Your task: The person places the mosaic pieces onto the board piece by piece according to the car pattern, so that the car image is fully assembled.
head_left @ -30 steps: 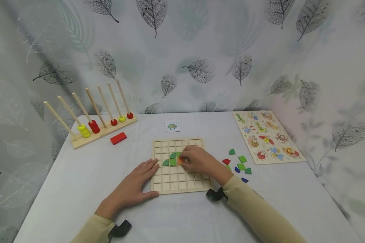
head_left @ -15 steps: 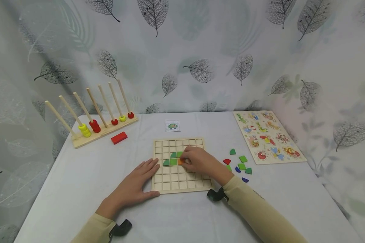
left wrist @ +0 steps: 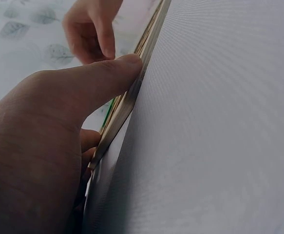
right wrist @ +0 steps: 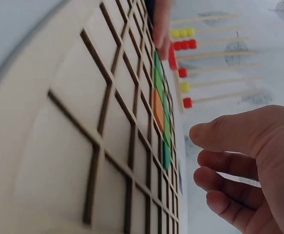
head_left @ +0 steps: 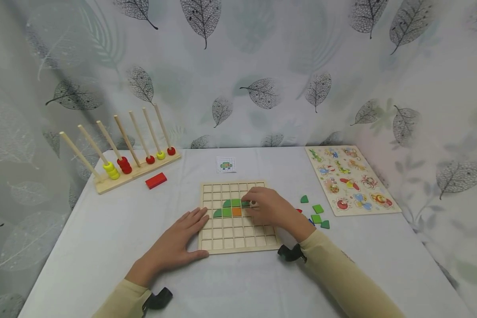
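Nearest the camera, both cream sleeves come up from the bottom edge, each with a small black wrist camera strapped on. Left hand [head_left: 174,245] lies flat on the white table [head_left: 103,247], fingers straight and a bit spread, with the fingertips on the near-left corner of the wooden grid board [head_left: 236,241] and the thumb pressed along its near edge, which the left wrist view shows pretty clearly. So it grips nothing, just pins the board down.

Right hand [head_left: 271,207] sits over the right-middle of the board, fingers loosely curled, fingertips right at a dark green piece [head_left: 245,203] in the grid. Can't tell from the head view whether it's actually pinching that piece; in the right wrist view the fingers look curled with nothing between them.

On the board there's a little cluster: light green squares [head_left: 236,202] in one row, more green plus an orange square [head_left: 236,212] in the row nearer the camera. Everything else on the grid is bare cells.

Just right of the board, a few loose pieces [head_left: 317,208], mostly green, partly hidden by the right wrist.

Farther back: a small pattern card [head_left: 225,165] beyond the board, a red block [head_left: 156,180] to the far left, a wooden peg rack [head_left: 137,173] with red and yellow rings behind it, and an animal puzzle board [head_left: 351,180] on the far right. Leaf-print curtain behind it all.
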The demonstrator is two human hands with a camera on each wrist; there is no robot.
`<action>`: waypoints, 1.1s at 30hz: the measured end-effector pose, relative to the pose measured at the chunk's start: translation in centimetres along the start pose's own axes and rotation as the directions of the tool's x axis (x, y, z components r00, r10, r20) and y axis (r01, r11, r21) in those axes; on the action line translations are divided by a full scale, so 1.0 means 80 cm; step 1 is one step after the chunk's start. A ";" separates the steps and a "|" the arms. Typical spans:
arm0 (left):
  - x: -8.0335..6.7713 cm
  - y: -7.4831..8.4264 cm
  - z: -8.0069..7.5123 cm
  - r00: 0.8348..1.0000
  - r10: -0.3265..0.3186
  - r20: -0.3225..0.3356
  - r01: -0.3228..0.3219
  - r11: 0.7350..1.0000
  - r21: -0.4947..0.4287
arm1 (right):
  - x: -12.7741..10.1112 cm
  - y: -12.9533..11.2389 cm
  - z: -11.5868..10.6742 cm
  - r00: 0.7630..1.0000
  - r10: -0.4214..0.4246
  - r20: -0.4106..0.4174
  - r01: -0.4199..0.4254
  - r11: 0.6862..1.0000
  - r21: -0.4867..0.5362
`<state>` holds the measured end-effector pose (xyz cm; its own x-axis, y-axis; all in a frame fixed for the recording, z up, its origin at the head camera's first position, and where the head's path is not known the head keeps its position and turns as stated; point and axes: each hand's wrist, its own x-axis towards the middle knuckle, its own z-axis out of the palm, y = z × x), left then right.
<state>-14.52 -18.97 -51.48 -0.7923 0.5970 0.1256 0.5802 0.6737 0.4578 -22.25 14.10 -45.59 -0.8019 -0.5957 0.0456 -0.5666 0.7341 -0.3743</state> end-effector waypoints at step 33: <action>0.000 -0.003 0.002 1.000 0.009 -0.004 -0.009 1.000 0.002 | -0.096 0.085 -0.081 0.985 0.103 -0.139 -0.102 0.995 0.013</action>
<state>-14.62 -19.03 -51.75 -0.7880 0.6010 0.1335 0.5875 0.6692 0.4549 -21.16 25.74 -42.48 -0.8745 -0.4659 0.1348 -0.4792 0.7869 -0.3888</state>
